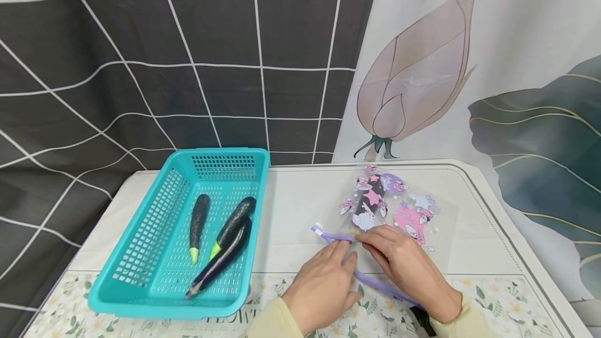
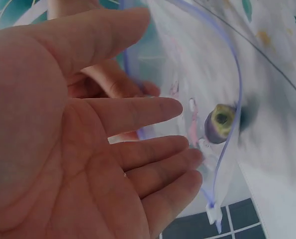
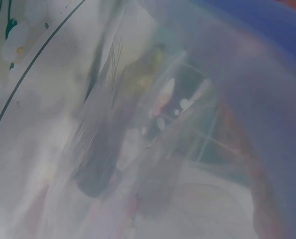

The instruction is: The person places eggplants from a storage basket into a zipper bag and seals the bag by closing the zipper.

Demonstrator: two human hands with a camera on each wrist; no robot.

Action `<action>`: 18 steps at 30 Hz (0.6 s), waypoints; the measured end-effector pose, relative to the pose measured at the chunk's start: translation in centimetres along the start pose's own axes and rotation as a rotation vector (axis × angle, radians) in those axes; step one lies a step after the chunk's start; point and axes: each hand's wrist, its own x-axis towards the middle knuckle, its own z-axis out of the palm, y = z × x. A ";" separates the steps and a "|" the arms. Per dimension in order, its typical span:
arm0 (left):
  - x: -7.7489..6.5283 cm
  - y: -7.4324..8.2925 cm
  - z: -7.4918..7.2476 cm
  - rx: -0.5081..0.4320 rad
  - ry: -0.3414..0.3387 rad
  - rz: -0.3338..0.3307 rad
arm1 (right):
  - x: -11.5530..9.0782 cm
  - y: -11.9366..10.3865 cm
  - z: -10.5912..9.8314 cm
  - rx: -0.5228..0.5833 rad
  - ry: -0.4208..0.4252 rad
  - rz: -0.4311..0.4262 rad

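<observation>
A clear zipper bag (image 1: 436, 223) printed with pink and purple cartoon figures lies on the right of the table, its purple zip mouth toward me. A dark eggplant (image 1: 363, 203) is inside; its cut stem end (image 2: 222, 117) shows through the mouth in the left wrist view. My left hand (image 1: 324, 280) is at the mouth with fingers straight, near the white slider (image 1: 318, 229). The right hand (image 1: 399, 260) pinches the bag's purple edge between thumb and fingers. In the right wrist view, hazy bag film (image 3: 187, 164) covers most of the scene, with the eggplant blurred behind it.
A teal plastic basket (image 1: 127, 306) stands on the left of the table, holding three eggplants (image 1: 199, 226). The white tablecloth (image 1: 300, 192) has a flowered front strip. Behind hang a dark grid-patterned cloth (image 1: 300, 25) and a flower-printed curtain (image 1: 422, 77).
</observation>
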 end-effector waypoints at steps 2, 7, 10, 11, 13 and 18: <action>-0.3 -0.1 -0.4 -0.036 -0.012 -0.015 | 0.0 0.0 0.0 -0.002 0.004 0.000; -1.0 -0.4 -1.4 -0.121 -0.042 -0.035 | 0.0 0.1 0.0 -0.003 0.007 0.000; -1.5 -0.8 -2.1 -0.151 -0.041 -0.040 | 0.0 0.1 0.0 -0.002 0.007 0.000; -1.6 -0.9 -2.3 -0.157 -0.034 -0.041 | 0.0 0.1 0.0 -0.002 0.008 0.001; -2.0 -1.1 -2.7 -0.167 -0.012 -0.051 | 0.0 0.1 0.0 -0.003 0.008 0.003; -2.8 -1.7 -3.6 -0.182 0.052 -0.082 | -0.1 0.1 0.0 -0.004 0.003 0.008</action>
